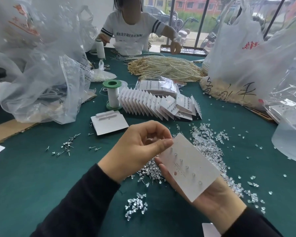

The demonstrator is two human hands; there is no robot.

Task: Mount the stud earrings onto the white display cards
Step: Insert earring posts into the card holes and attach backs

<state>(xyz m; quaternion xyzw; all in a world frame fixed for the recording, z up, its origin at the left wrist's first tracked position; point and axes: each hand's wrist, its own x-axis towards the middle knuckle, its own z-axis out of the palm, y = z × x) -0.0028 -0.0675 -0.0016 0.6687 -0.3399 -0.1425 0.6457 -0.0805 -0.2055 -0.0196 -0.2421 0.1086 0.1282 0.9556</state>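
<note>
The green table is strewn with stock. A fanned row of filled cards sits at about twelve o'clock from the hands, and a heap of loose stud earrings lies just under them. The right hand cradles a white display card from beneath, palm up, its long axis running from about ten o'clock to four o'clock, with a line of clear backs already along it. The left hand is curled, thumb and fingertips pinched at the card's ten o'clock corner. It seems to hold something tiny, though I cannot tell what. The left is nearer the empty end, so my guess is the next stud goes in there.
</note>
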